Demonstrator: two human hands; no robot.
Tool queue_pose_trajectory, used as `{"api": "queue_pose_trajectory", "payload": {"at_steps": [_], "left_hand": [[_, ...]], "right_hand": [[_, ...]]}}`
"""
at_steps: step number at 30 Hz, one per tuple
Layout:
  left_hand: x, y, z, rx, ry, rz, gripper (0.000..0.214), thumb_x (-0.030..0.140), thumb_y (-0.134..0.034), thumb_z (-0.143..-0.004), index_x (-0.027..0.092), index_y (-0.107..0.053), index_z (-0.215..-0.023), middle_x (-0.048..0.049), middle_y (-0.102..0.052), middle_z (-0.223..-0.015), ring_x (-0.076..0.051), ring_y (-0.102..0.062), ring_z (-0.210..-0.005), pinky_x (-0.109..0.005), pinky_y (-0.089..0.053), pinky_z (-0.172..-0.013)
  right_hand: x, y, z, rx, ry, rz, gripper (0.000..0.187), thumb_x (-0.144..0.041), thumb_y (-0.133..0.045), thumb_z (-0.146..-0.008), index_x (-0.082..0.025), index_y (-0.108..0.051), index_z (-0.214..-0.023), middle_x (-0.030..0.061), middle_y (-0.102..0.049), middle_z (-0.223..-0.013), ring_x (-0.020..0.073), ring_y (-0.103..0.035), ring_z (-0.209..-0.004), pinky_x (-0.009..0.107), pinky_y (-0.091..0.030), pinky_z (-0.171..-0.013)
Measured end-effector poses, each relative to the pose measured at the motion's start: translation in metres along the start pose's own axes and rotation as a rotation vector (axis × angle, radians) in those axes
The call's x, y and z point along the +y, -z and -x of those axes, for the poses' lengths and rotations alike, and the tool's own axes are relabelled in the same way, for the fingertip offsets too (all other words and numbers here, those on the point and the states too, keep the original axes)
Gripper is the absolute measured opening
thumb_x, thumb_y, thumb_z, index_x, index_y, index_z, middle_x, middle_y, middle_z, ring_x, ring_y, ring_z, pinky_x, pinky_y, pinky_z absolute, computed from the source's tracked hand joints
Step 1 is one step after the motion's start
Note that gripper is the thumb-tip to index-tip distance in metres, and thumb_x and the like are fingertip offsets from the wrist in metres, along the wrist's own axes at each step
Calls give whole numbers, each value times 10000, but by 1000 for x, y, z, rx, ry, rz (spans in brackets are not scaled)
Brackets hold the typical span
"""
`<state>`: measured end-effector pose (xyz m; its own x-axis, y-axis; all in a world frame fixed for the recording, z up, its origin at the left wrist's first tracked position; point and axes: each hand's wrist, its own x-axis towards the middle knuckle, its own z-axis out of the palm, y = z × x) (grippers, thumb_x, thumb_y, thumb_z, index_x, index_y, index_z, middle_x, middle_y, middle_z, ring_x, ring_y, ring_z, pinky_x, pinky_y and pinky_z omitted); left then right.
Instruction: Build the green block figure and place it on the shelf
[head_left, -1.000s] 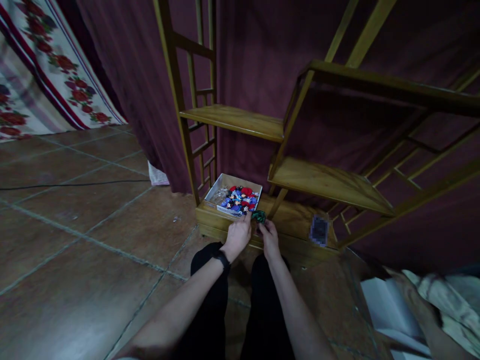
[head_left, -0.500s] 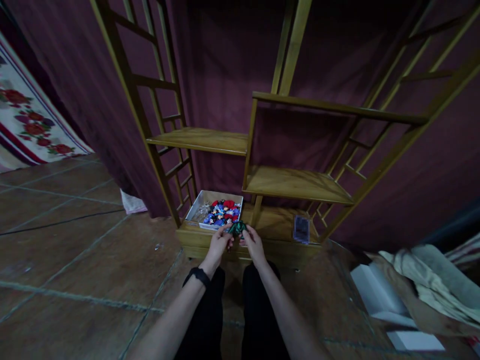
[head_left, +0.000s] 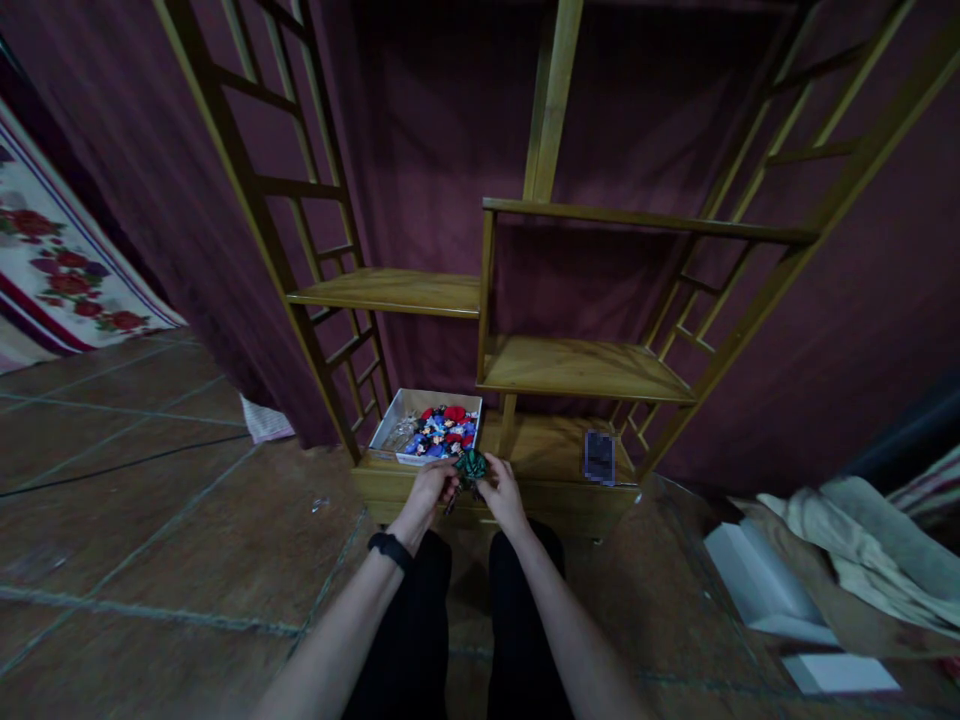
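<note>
A small, shiny dark green gathered thing, perhaps of fabric, is between my two hands, just above the front edge of the low shelf. My left hand pinches its left side, with thin dark bits hanging under the fingers. The fingers of my right hand are closed at its right side. Just beyond them stands an open white box. Small red, blue and black figure-like pieces fill its right part, and clear crumpled plastic lies at its left.
A wooden shelf unit with stepped boards and lattice sides rises ahead. On its lower board at right lies a dark, blurred flat object. White boxes and a pale cloth are on the floor at right; a cable runs at left.
The green thing has turned and shows more of its gathered face. My right hand has opened slightly away from its top. The view has shifted a little.
</note>
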<state>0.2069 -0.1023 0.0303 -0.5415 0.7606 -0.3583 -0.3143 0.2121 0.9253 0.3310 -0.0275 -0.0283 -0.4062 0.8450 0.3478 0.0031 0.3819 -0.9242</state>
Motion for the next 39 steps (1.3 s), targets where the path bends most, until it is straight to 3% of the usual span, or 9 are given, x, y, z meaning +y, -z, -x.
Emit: {"api": "queue_pose_trajectory", "payload": {"at_steps": [3, 7, 13, 16, 19, 22, 27, 34, 39], "left_hand": [[2, -2, 3, -24, 27, -5, 440, 146, -515, -604, 112, -557, -1041, 40, -492, -451, -59, -379, -320, -149, -219, -332], [0, -3, 7, -52, -4, -2, 426, 182, -534, -618, 121, -545, -1040, 43, -489, -453, -58, -373, -318, -148, -198, -328], [5, 2, 13, -130, -12, -56, 449, 490, -530, -694, 117, -571, -940, 28, -491, -410, -70, -349, -286, -171, -159, -314], [4, 7, 19, -69, -22, -49, 507, 552, -524, -691, 115, -577, -943, 36, -485, -401, -67, -357, -290, -170, -174, -324], [-3, 8, 28, -20, -68, -6, 462, 505, -612, -652, 116, -602, -900, 1, -572, -527, -75, -478, -403, -161, -284, -373], [-14, 5, 37, -107, -78, 54, 413, 428, -692, -605, 121, -630, -873, -59, -644, -731, -112, -583, -588, -185, -411, -490], [-21, -2, 41, -116, -127, 104, 321, 350, -744, -565, 85, -636, -711, -55, -624, -609, -105, -558, -511, -193, -426, -469], [-13, -4, 52, -2, -102, 247, 163, 181, -727, -632, 77, -623, -703, -67, -637, -620, -117, -602, -547, -198, -497, -519], [-10, -7, 64, 26, -79, 354, 100, 116, -695, -665, 83, -612, -711, -79, -649, -673, -139, -634, -604, -208, -526, -554]], "right_hand": [[0, -3, 1, -84, -81, -107, 468, -207, -577, -679, -238, -527, -1143, 34, -613, -1007, 183, -590, -869, 315, -466, -791], [2, -3, 1, -121, -170, -192, 323, -248, -599, -676, -198, -586, -995, 27, -660, -884, 183, -611, -790, 314, -474, -751], [4, -2, 2, -100, -244, -349, 332, -333, -660, -625, -177, -594, -911, 34, -674, -835, 182, -618, -769, 307, -472, -730], [0, 2, 3, -66, -271, -411, 333, -362, -670, -617, -180, -602, -888, 39, -673, -857, 184, -621, -788, 310, -470, -743], [-3, 5, 4, -27, -308, -450, 354, -379, -683, -604, -180, -600, -885, 35, -671, -848, 180, -623, -779, 301, -472, -727], [-4, 7, 5, -8, -322, -467, 380, -380, -709, -573, -177, -592, -873, 30, -666, -824, 177, -620, -762, 290, -473, -705], [-7, 7, 7, -33, -294, -499, 400, -386, -716, -570, -172, -589, -883, 35, -662, -819, 174, -615, -760, 290, -469, -706], [-18, 14, 17, -84, -301, -524, 475, -459, -674, -599, -179, -620, -978, 66, -656, -988, 208, -596, -926, 330, -462, -790], [-26, 21, 33, -123, -380, -488, 467, -467, -654, -622, -200, -632, -1004, 74, -643, -1028, 223, -607, -910, 353, -506, -710]]}}
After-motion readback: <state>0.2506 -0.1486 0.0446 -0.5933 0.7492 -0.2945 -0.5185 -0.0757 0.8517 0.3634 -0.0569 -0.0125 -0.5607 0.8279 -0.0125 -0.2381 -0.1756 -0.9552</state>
